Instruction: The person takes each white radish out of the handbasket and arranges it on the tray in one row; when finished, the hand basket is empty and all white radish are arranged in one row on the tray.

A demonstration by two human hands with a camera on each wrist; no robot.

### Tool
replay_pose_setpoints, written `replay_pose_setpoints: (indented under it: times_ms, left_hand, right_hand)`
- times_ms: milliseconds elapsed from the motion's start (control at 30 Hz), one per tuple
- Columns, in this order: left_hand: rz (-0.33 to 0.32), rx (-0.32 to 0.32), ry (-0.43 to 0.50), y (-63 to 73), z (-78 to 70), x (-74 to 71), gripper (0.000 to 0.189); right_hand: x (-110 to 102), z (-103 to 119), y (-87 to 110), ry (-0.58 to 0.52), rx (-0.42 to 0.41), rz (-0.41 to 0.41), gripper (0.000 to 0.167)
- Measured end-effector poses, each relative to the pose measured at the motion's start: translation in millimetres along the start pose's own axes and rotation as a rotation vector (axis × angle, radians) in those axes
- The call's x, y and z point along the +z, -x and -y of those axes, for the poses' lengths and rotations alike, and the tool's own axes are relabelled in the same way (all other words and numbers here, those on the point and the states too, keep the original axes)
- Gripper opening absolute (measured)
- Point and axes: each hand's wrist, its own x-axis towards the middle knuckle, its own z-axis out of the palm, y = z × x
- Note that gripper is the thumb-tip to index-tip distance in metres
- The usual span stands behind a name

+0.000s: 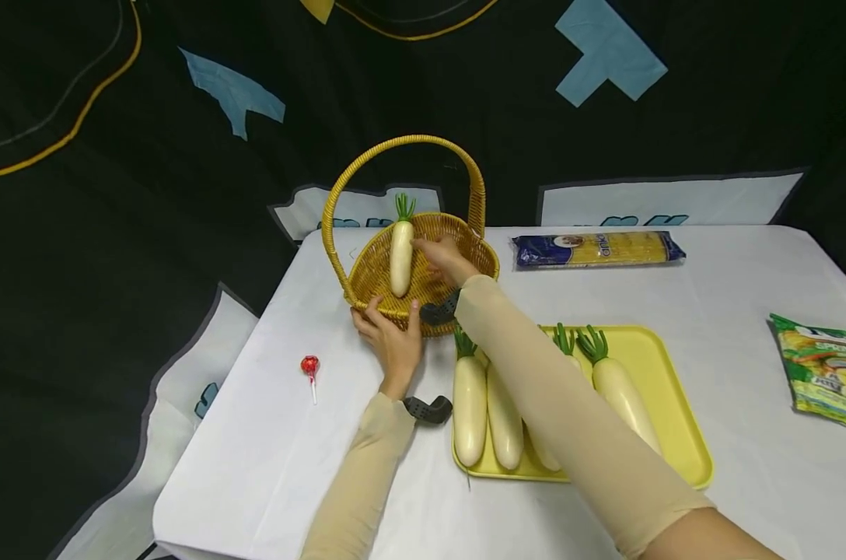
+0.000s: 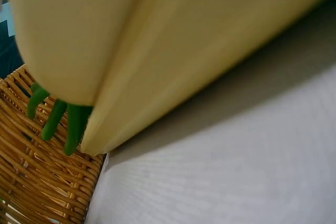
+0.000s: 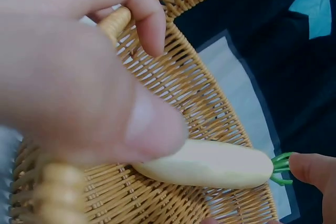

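Note:
A white radish (image 1: 400, 260) with green leaf stubs lies inside the wicker basket (image 1: 375, 268), its leaves towards the far rim. My left hand (image 1: 395, 342) grips the basket's near rim; a finger hooks over it in the right wrist view. Reaching into the basket, my right hand (image 1: 447, 260) is at the radish's side. In the right wrist view, a tip of my right hand (image 3: 315, 174) appears at the radish's leaves (image 3: 282, 169), with its fingers spread apart. The left wrist view holds a radish (image 2: 73, 40) up close and hides the left hand.
More radishes (image 1: 470, 408) lie on a yellow tray (image 1: 682, 435), partly under the right sleeve. Behind is a pasta pack (image 1: 598, 249); a green packet (image 1: 825, 373) lies far right. Left of the basket is a red lollipop (image 1: 310, 365). A dark curtain (image 1: 507, 101) hangs behind the table.

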Motion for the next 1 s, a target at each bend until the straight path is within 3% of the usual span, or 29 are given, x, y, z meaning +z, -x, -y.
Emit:
replay_pose_setpoints:
  times_ms: [167, 300, 400, 567, 633, 833, 1000]
  left_hand:
    - [-0.004, -0.002, 0.016, 1.9, 1.7, -2.5, 0.055]
    - [-0.007, -0.018, 0.019, 3.3, 1.5, -4.1, 0.053]
    - [-0.011, -0.018, 0.013, 2.7, 0.4, -4.2, 0.056]
    - [-0.025, -0.021, 0.011, 1.4, -1.0, -4.1, 0.057]
    - [-0.027, -0.026, 0.012, 1.7, -0.5, -4.5, 0.056]
    - [-0.016, -0.041, 0.004, 4.3, 1.3, -3.2, 0.054]
    - [-0.02, -0.029, 0.017, 2.0, -1.2, -0.5, 0.051]
  right_hand:
    - [15, 1, -6.8, 0.092, -0.002, -0.015, 0.078]
    - [24, -29, -69.0, 0.207, -0.07, -0.03, 0.091]
    - [24, -45, -100.1, 0.282, -0.129, -0.068, 0.094]
    - [23, -16, -32.3, 0.299, -0.138, -0.069, 0.081]
    - [24, -7, -14.9, 0.286, -0.115, -0.024, 0.08]
    - [28, -4, -14.8, 0.28, -0.064, 0.211, 0.085]
    - [25, -5, -21.9, 0.303, -0.089, 0.337, 0.079]
